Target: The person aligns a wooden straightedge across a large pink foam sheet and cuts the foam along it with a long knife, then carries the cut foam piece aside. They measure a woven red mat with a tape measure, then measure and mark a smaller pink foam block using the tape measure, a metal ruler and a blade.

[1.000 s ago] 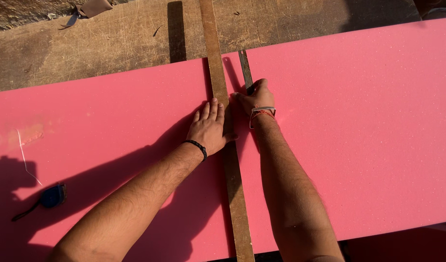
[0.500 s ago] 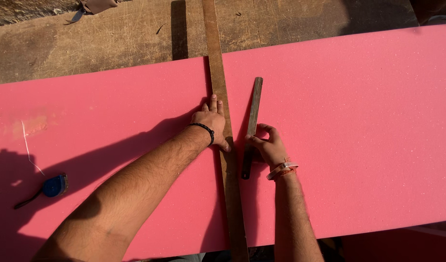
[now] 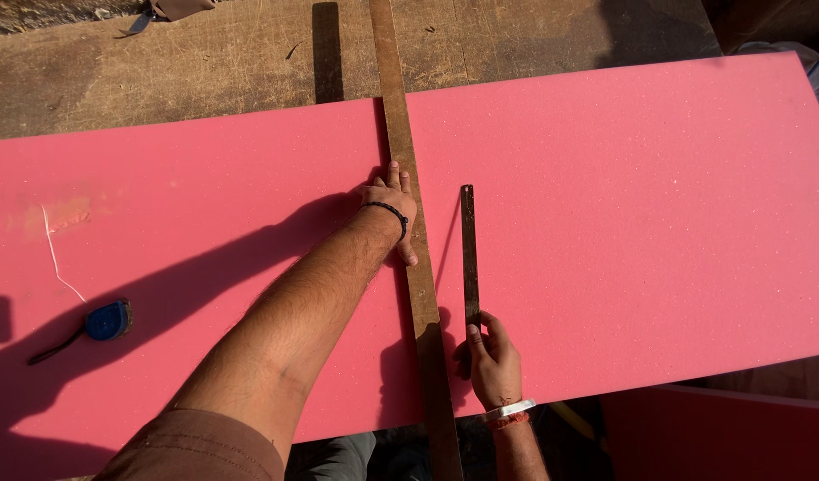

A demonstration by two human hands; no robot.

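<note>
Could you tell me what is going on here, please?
A person leans over a large pink foam sheet on a wooden table. The left hand presses a long wooden straightedge flat across the sheet. The right hand holds a long dark blade just right of it. A blue tape measure lies at the left.

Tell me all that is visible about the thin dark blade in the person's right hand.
The blade is a long, narrow, flat strip, dark brown, seemingly rusty metal. It lies nearly parallel to the long wooden straightedge, just to its right, over the pink foam sheet. Its far end points away from the person; its near end is gripped by the right hand. Whether it touches the foam cannot be told. It casts a thin shadow leftward.
</note>
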